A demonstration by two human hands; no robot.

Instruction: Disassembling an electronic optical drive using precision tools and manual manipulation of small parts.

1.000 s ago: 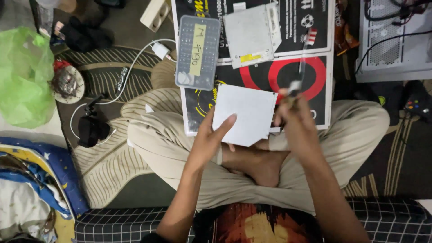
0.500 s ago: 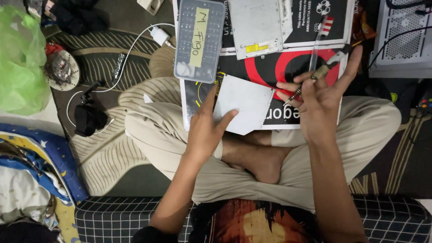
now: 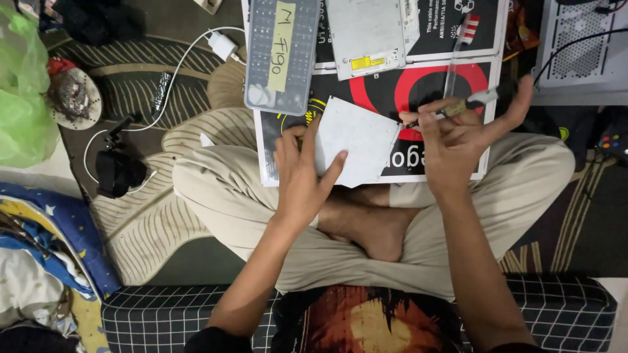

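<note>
Flat grey metal plate [image 3: 356, 140], tilted, screwdriver [image 3: 458, 106] at its corner

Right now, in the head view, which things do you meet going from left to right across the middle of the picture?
Green plastic bag → round dish → white charger cable → left hand → grey metal plate → right hand, holding a screwdriver → white computer case.

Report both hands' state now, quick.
Left hand: closed on the square metal plate, fingers and thumb gripping its near edge.
Right hand: holding a small screwdriver between fingertips, tip toward the plate.
</note>
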